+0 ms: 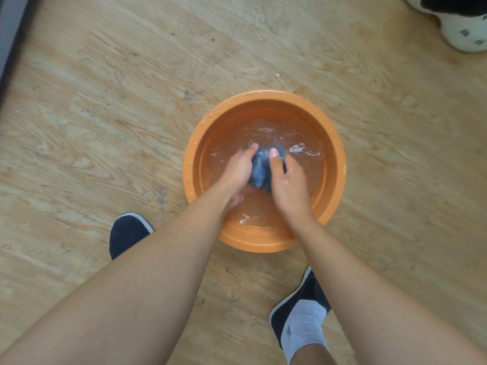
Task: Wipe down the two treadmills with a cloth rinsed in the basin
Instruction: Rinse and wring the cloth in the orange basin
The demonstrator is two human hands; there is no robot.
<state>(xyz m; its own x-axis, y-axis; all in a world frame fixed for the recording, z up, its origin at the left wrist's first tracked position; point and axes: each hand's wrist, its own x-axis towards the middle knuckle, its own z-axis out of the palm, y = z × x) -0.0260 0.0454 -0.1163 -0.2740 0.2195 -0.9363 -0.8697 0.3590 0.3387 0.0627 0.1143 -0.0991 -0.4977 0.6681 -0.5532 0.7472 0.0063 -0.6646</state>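
An orange round basin point(337, 164) holding water stands on the wooden floor. A dark blue cloth point(261, 168) is bunched up at the water's surface in the middle of the basin. My left hand point(238, 171) grips the cloth from the left side. My right hand point(288, 184) grips it from the right, thumb lying over the top. Both hands are wet and the water around them is splashing. No treadmill is clearly in view.
My two feet in dark shoes point(129, 233) point(297, 309) stand on the floor on either side near the basin. Another person's white shoe point(466, 30) is at the top right. A dark edge point(10, 43) runs along the far left.
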